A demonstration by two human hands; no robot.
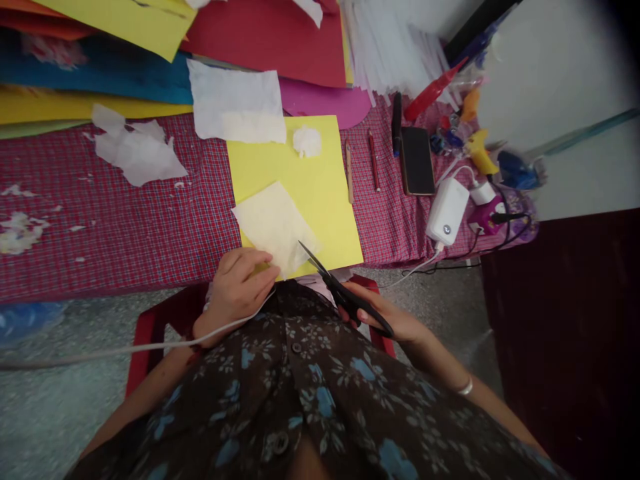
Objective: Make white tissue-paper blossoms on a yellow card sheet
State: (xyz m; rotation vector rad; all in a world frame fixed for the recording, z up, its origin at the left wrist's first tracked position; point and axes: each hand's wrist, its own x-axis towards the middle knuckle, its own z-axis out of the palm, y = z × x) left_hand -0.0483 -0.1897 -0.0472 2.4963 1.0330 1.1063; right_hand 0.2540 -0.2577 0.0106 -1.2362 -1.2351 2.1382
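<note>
My right hand (370,307) grips black-handled scissors (327,275), whose blades point up and left. The blade tips are over the right part of a thin, off-white tissue paper (275,217). My left hand (243,283) is closed at the paper's lower left edge, fingers together, the thumb hidden. Under the tissue paper is a yellow sheet (330,220) at the table's front edge. A small cut white paper shape (307,141) rests on the yellow sheet. Another white tissue piece (237,100) overlaps the sheet's top left corner.
Two pencils (374,161), a dark phone (417,161), a marker (397,125) and a white power bank (448,212) with cables lie to the right. Crumpled tissue (140,150) and scraps (20,232) are on the left. Coloured sheets (270,40) are stacked behind. A white cable (150,347) crosses my left wrist.
</note>
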